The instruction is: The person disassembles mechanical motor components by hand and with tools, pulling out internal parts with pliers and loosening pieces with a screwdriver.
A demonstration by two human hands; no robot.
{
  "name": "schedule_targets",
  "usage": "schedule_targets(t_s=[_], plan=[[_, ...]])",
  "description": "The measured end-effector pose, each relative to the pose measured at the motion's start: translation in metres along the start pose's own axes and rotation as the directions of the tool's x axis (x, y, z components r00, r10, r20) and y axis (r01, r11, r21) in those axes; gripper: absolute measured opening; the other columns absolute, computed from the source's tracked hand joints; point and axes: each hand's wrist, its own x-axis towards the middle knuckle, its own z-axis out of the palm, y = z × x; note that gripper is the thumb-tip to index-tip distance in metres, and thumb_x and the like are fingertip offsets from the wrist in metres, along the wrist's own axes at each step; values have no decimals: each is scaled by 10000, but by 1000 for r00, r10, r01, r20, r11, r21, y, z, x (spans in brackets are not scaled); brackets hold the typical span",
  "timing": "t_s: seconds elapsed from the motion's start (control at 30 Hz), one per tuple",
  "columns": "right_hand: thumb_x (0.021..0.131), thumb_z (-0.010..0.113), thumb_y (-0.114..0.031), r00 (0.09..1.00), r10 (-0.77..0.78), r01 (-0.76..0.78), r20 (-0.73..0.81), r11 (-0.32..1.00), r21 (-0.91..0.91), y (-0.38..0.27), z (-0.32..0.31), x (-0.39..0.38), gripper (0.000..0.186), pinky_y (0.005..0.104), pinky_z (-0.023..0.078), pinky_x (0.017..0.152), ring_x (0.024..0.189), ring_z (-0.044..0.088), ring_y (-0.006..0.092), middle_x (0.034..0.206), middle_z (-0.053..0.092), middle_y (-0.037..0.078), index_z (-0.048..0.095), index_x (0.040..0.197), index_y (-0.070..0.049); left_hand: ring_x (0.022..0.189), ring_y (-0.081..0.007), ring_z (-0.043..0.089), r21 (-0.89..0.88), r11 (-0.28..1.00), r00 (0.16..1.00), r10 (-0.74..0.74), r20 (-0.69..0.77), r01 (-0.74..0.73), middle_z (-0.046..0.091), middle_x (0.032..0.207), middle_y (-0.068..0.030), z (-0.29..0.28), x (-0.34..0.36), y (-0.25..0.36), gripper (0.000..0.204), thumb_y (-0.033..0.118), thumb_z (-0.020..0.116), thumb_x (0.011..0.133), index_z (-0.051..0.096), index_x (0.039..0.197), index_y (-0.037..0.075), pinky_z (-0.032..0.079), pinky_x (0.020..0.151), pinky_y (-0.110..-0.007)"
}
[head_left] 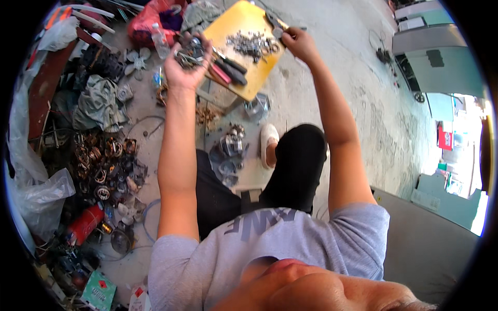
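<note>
My left hand [182, 76] is turned palm up at the left edge of a small yellow-topped table [228, 18]. Its cupped fingers hold a heap of small metal parts [191, 57], among them what look like screws. At the table's far right, my right hand [302, 45] is closed, with thumb and fingers together by a dark tool with a yellowish part [275, 22], which looks like pliers. A small round grey piece [278, 32] shows at the fingertips. More small metal parts [251, 45] lie heaped mid-table. Dark- and pink-handled hand tools [231, 70] rest near its left edge.
A clear plastic bottle [160, 41] and a red bag [150, 23] stand beyond my left hand. Piles of scrap parts [104, 160] and a crumpled grey cloth [101, 103] cover the floor at left. Clear plastic pieces [257, 106] sit below the table. Pale cabinets [436, 62] stand far right.
</note>
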Motion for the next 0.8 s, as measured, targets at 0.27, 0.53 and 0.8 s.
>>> schedule_targets(t_s=[0.27,0.53,0.8], plan=[[817,614,-297,757,260,124,600,844,-522,41,-5,-102,306,431,535,829,920,681,337,969,720,164,731,970,-59,1132,-376,574,52,997,998,58,-15,-57,622,1141,-223,6,-9,3,369,241,354,1005,611,1088,-9,390,1070,-588],[851,606,-109,992,-125,125,7,988,-93,-6,23,-58,331,412,505,908,1048,635,336,1172,662,144,658,1177,-85,1112,-363,589,66,997,997,44,-56,-41,646,1111,-205,2,2,-11,325,220,413,978,644,1067,10,400,1067,-566],[828,620,-46,914,-386,392,126,757,-524,8,39,14,334,373,468,943,1118,579,256,1187,650,15,694,1135,-155,1121,-361,577,45,998,998,34,-45,-32,632,1123,-202,3,2,-20,334,229,413,978,632,1091,3,398,1073,-564]])
